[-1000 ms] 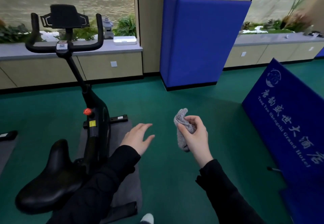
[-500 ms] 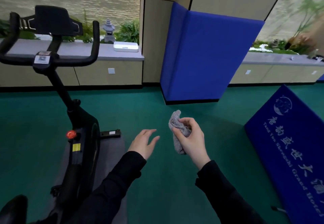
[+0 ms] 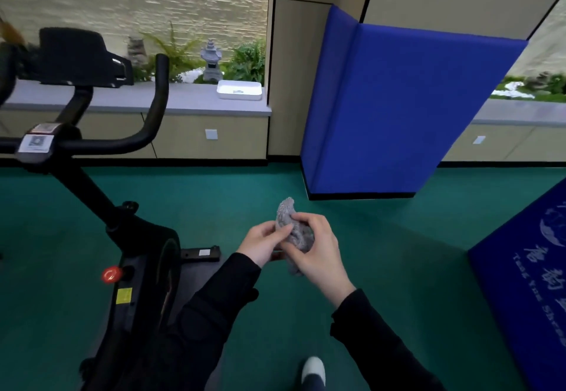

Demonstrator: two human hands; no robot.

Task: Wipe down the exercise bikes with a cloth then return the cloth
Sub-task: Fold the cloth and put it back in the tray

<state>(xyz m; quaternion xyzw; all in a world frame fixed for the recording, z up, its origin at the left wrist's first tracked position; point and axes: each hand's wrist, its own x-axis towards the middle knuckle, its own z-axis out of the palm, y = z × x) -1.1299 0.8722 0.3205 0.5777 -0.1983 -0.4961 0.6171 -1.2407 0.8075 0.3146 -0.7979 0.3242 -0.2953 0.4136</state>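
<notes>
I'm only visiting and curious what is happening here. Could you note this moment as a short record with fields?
place: room with green floor
cloth: grey cloth, bunched, held by both hands
right: right hand curled round the cloth
left: left hand pinches its edge
bike: black exercise bike at the left, touched by neither hand
ledge: white tray on grey ledge

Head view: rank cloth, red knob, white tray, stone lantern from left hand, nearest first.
1. Cloth: held in the left hand.
2. Red knob: on the bike, leftward.
3. White tray: on the far ledge.
4. Stone lantern: behind the tray.
</notes>
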